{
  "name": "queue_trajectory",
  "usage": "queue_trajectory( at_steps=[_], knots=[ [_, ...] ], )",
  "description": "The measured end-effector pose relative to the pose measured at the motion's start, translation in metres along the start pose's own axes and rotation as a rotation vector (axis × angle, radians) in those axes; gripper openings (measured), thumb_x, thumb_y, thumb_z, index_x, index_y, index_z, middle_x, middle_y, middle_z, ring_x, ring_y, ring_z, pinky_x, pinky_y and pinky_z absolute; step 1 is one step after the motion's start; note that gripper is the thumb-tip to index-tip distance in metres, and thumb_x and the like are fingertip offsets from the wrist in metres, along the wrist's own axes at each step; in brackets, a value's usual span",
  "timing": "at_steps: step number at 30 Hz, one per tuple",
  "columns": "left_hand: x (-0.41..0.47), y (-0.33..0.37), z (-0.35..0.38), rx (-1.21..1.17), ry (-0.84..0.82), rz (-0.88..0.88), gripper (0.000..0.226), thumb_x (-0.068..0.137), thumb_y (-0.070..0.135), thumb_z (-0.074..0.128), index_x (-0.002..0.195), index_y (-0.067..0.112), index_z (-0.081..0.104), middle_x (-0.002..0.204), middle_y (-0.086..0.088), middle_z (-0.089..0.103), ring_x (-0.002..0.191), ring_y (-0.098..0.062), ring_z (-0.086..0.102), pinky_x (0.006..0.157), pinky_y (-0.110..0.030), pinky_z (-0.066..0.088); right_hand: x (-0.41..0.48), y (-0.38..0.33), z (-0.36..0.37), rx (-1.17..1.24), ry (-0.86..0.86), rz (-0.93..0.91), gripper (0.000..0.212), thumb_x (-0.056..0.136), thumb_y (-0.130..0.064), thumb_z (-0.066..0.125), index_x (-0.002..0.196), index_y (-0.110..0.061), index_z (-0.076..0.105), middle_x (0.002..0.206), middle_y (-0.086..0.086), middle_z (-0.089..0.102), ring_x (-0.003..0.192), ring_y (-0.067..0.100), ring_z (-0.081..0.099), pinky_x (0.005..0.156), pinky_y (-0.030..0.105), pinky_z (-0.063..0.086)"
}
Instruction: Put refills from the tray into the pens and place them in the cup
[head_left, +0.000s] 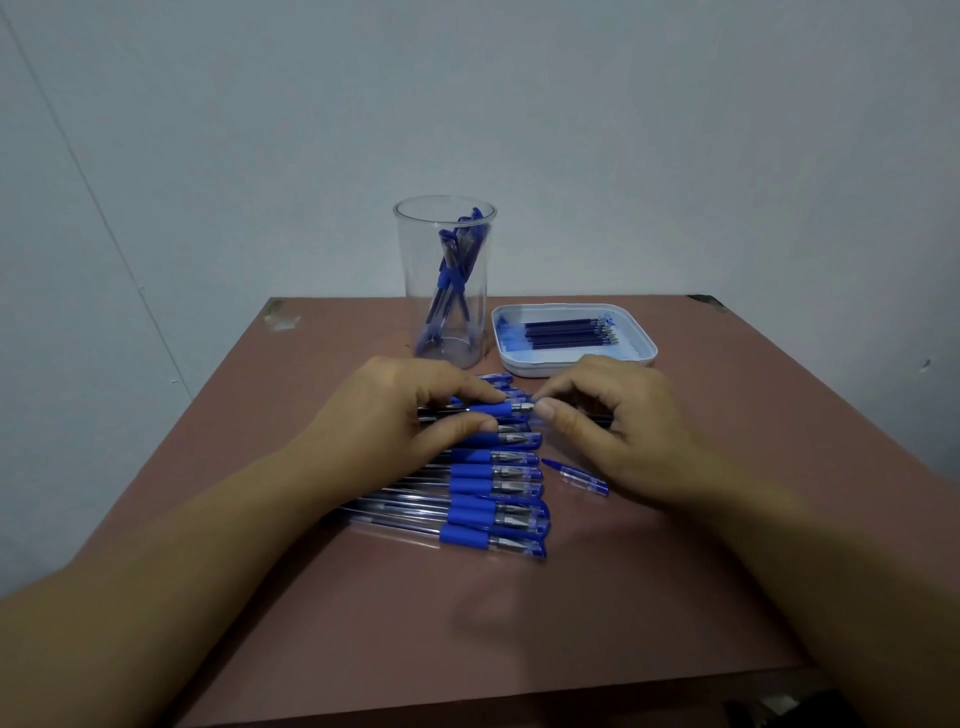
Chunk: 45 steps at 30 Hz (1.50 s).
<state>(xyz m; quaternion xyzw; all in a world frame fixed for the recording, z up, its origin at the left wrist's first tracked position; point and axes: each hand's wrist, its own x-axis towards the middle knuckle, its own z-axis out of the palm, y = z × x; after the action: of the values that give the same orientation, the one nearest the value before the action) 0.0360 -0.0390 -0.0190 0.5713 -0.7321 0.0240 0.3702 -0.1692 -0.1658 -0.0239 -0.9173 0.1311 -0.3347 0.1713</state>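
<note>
Blue pens (493, 488) lie in a row before a clear cup (415, 260) holding several, beside a white tray (535, 370) of refills (563, 332).

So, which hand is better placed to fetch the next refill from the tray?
Probably the right hand: the tray sits just beyond it, while the left hand grips the pen by its blue sleeve and would have to cross over.
</note>
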Motion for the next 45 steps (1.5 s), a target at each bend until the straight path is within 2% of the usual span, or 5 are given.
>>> queue_trajectory(
  at_steps=[5, 11, 20, 40, 45],
  knots=[
    [0.0002, 0.0006, -0.0003, -0.023, 0.005, -0.002, 0.029, 0.082, 0.04, 0.068, 0.109, 0.033, 0.071, 0.093, 0.022, 0.068, 0.085, 0.005, 0.065, 0.073, -0.009, 0.049, 0.0008, 0.0012, 0.0055, -0.052, 0.03, -0.082, 0.024, 0.092, -0.036, 0.056, 0.093, -0.017, 0.071, 0.082, -0.008, 0.065, 0.074, 0.008, 0.058, 0.064, 0.026, 0.047],
    [0.0003, 0.0025, -0.0011, -0.061, 0.005, -0.031, 0.024, 0.081, 0.039, 0.069, 0.105, 0.042, 0.066, 0.083, 0.03, 0.064, 0.072, -0.005, 0.064, 0.063, -0.011, 0.047, 0.0027, -0.0017, 0.0042, -0.011, 0.064, -0.103, 0.017, 0.086, -0.023, 0.069, 0.098, -0.012, 0.072, 0.087, -0.006, 0.068, 0.077, 0.007, 0.061, 0.069, 0.016, 0.048],
    [0.0005, -0.0002, -0.0006, -0.035, -0.009, 0.001, 0.027, 0.081, 0.042, 0.067, 0.107, 0.034, 0.071, 0.088, 0.032, 0.061, 0.082, 0.01, 0.062, 0.072, -0.006, 0.047, 0.0037, -0.0013, 0.007, 0.045, 0.037, -0.044, 0.017, 0.089, -0.033, 0.064, 0.094, -0.018, 0.071, 0.083, -0.011, 0.066, 0.074, 0.007, 0.061, 0.065, 0.022, 0.05],
    [0.0011, 0.0039, -0.0018, -0.011, 0.012, 0.016, 0.027, 0.08, 0.041, 0.068, 0.106, 0.033, 0.071, 0.087, 0.033, 0.059, 0.083, 0.01, 0.063, 0.072, -0.004, 0.046, 0.0031, -0.0023, 0.0052, 0.076, 0.026, 0.007, 0.025, 0.091, -0.04, 0.057, 0.097, -0.02, 0.07, 0.084, -0.011, 0.066, 0.076, 0.012, 0.061, 0.064, 0.028, 0.05],
    [0.0007, 0.0035, -0.0018, -0.01, 0.022, 0.012, 0.027, 0.08, 0.041, 0.068, 0.105, 0.031, 0.073, 0.084, 0.036, 0.057, 0.078, 0.014, 0.06, 0.069, -0.002, 0.042, 0.001, -0.003, 0.0049, 0.114, 0.012, 0.015, 0.025, 0.083, -0.037, 0.07, 0.104, -0.023, 0.067, 0.088, -0.013, 0.065, 0.077, 0.015, 0.061, 0.066, 0.028, 0.053]
  ],
)
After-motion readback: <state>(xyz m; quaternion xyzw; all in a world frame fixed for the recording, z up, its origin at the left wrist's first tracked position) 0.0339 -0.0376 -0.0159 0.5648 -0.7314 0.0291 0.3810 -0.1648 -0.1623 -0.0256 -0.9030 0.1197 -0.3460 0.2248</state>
